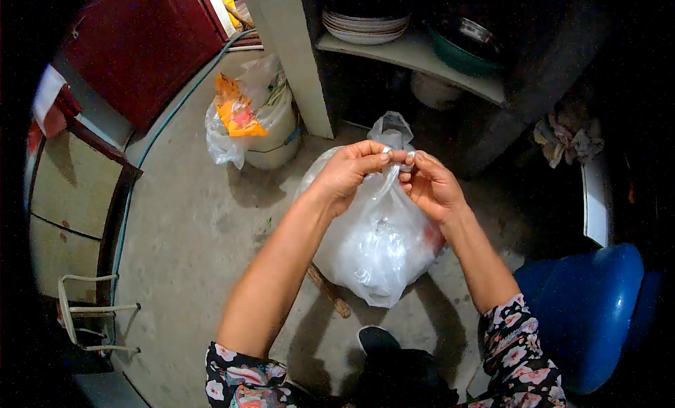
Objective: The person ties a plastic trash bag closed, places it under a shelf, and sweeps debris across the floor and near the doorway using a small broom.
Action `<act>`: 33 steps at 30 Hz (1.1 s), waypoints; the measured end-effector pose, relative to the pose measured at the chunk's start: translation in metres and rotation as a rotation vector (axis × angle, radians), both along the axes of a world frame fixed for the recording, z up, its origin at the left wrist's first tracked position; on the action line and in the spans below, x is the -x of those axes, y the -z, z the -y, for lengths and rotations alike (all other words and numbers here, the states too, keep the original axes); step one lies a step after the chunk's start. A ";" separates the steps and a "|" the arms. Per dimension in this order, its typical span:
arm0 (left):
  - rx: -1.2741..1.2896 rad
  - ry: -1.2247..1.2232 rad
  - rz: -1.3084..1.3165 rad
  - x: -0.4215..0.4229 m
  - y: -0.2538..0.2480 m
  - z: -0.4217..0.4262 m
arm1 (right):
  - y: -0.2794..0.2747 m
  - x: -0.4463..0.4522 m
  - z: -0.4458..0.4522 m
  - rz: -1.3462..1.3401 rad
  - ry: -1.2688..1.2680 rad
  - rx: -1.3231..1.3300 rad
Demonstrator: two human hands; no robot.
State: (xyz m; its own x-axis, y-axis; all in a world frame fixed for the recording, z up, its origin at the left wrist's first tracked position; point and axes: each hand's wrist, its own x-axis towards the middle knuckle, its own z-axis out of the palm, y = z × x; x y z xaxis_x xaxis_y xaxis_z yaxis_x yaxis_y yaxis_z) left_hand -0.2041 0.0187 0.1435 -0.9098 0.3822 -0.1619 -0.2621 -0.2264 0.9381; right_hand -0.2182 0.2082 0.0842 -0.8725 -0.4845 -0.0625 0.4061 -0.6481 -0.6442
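A clear plastic bag (pixel 376 250), bulging with pale contents I cannot make out, hangs in front of me above the floor or rests on it; I cannot tell which. My left hand (pixel 348 170) pinches the gathered neck of the bag between thumb and fingers. Close beside it, my right hand (pixel 432 186) grips the same twisted plastic, its fingertips nearly meeting those of the left. A loose flap of the bag's top (pixel 392 129) sticks up beyond the hands. Something reddish shows at the bag's right side.
A lined bucket (pixel 278 144) holding an orange wrapper (pixel 238 109) stands at the left. Stacked plates (pixel 365 28) and a green basin (pixel 460 56) sit on a shelf (pixel 394 53). At right is a blue barrel (pixel 590 309). A stick (pixel 330 292) lies near my foot; a hose (pixel 144 158) runs left.
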 end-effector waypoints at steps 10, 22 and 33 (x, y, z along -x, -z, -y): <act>0.144 0.022 -0.063 0.002 0.011 0.002 | -0.011 -0.006 0.008 -0.121 0.056 -0.320; 0.360 0.003 -0.036 0.000 0.000 -0.002 | -0.020 -0.003 0.009 -0.585 0.162 -0.763; 0.448 0.019 -0.163 -0.001 0.003 0.002 | -0.028 -0.004 0.007 -0.624 0.124 -0.800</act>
State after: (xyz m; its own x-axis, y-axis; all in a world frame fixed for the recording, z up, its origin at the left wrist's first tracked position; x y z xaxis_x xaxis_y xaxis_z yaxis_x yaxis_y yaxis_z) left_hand -0.2027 0.0163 0.1406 -0.9306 0.3241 -0.1699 -0.1031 0.2134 0.9715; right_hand -0.2144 0.2009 0.1117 -0.9017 -0.4040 0.1544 -0.1905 0.0505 -0.9804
